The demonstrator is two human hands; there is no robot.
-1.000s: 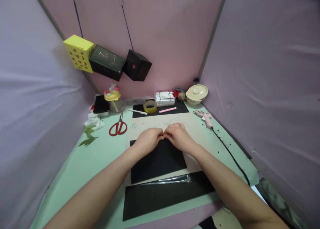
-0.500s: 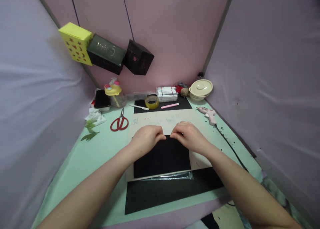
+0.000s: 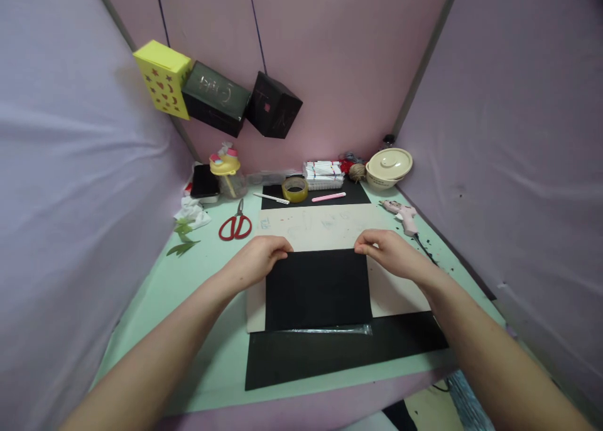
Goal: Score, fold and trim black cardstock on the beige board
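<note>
A black sheet [image 3: 318, 289] lies over a pale board [image 3: 325, 227] in the middle of the table. My left hand [image 3: 264, 258] pinches the sheet's far edge near its left corner, fingers closed. At the far right corner, my right hand [image 3: 386, 250] grips the same edge between thumb and fingers. A clear plastic strip [image 3: 339, 330] shows along the sheet's near edge. Beneath the board, a larger black mat [image 3: 339, 352] sticks out toward me.
Red-handled scissors [image 3: 235, 225] and leaves [image 3: 183, 236] lie at the left. Behind are a tape roll [image 3: 294, 190], a pink pen [image 3: 328, 197], white markers [image 3: 324, 174] and a yellow-lidded cup [image 3: 228, 176]. At the right are a glue gun [image 3: 402, 217] and a lidded bowl [image 3: 389, 167].
My hands have moved apart along the sheet's far edge, from near its middle out to the corners. The whole view has shifted slightly.
</note>
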